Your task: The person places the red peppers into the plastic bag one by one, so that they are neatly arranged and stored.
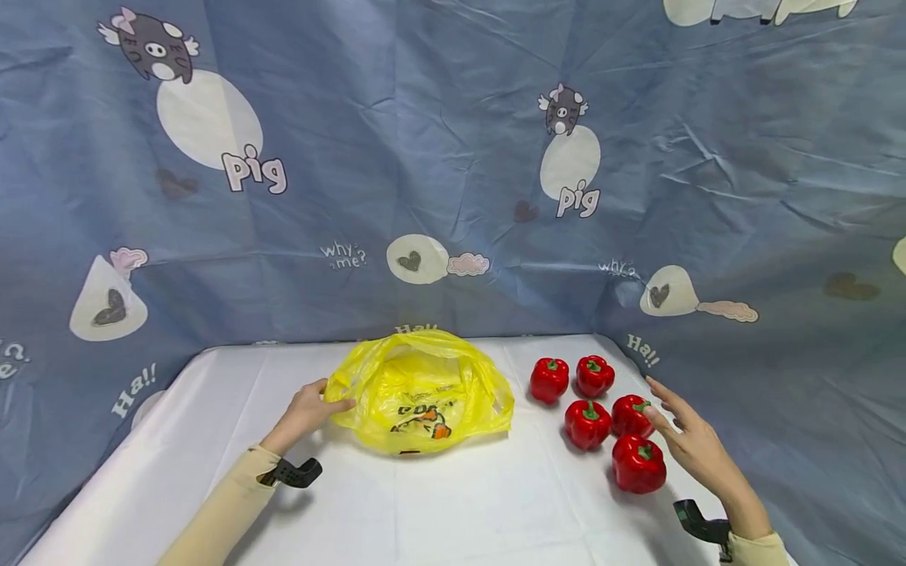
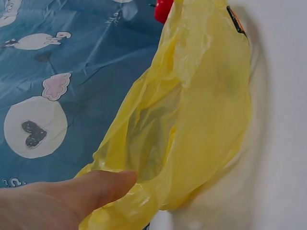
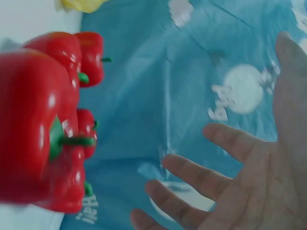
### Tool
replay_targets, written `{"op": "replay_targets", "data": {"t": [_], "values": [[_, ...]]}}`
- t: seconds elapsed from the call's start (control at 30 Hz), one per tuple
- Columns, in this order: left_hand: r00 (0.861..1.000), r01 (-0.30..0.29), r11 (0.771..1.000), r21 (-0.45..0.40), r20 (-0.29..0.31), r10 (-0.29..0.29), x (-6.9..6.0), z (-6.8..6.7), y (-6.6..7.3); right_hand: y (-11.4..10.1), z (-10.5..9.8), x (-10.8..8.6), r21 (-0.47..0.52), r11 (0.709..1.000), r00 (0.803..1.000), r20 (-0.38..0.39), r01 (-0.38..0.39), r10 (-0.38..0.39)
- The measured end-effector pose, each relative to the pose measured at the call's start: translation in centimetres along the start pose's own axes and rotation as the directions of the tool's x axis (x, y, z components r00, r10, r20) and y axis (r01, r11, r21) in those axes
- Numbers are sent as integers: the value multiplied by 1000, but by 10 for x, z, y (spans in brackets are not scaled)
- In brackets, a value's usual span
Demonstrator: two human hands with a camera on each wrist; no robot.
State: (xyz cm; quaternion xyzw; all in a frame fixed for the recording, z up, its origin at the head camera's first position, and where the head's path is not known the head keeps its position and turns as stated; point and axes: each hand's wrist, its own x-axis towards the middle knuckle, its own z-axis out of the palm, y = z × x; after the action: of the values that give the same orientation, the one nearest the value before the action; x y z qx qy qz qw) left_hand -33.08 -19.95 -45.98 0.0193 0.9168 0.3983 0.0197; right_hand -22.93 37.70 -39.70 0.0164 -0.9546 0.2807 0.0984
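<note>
A yellow plastic bag lies on the white table with its mouth spread toward me. My left hand pinches the bag's left rim; in the left wrist view the thumb lies over the yellow film, and the other fingers are hidden behind it. Several red bell peppers with green stems sit to the right of the bag. Just right of the nearest bell pepper and the one behind it, my right hand hovers with its fingers spread, holding nothing. The right wrist view shows its palm bare.
Behind the table hangs a blue cloth printed with pigs and words, which also runs along both sides. Farther back on the right stand two more bell peppers, and another bell pepper sits left of the hand. White tabletop extends in front.
</note>
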Motion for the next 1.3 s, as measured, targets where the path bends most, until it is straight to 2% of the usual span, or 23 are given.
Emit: {"op": "replay_targets", "data": {"t": [0.17, 0.27, 0.57, 0.8, 1.0, 1.1, 1.3], "values": [[1000, 11, 1000, -12, -14, -12, -1, 4, 0, 16, -6, -12, 13, 1000, 1000, -24, 11, -11], [1000, -1, 999, -42, -26, 0, 0, 6, -1, 27, -7, -19, 29, 999, 1000, -8, 14, -14], [999, 5, 995, -99, -42, -9, 1, 8, -1, 60, 10, -28, 126, 992, 990, 138, -19, 1], [999, -4, 996, -90, -45, 0, 3, 7, -7, 69, 25, -29, 233, 966, 964, 260, -110, 47], [998, -9, 997, -78, -60, 4, 2, 5, -10, 78, 37, -26, 283, 957, 976, 216, -65, 2], [998, -16, 997, -79, -62, 11, 2, 6, -11, 81, 42, -25, 339, 940, 980, 195, -44, -24], [999, -11, 997, -81, -52, 7, 0, 8, -12, 81, 47, -26, 381, 912, 971, 228, -150, 65]]}}
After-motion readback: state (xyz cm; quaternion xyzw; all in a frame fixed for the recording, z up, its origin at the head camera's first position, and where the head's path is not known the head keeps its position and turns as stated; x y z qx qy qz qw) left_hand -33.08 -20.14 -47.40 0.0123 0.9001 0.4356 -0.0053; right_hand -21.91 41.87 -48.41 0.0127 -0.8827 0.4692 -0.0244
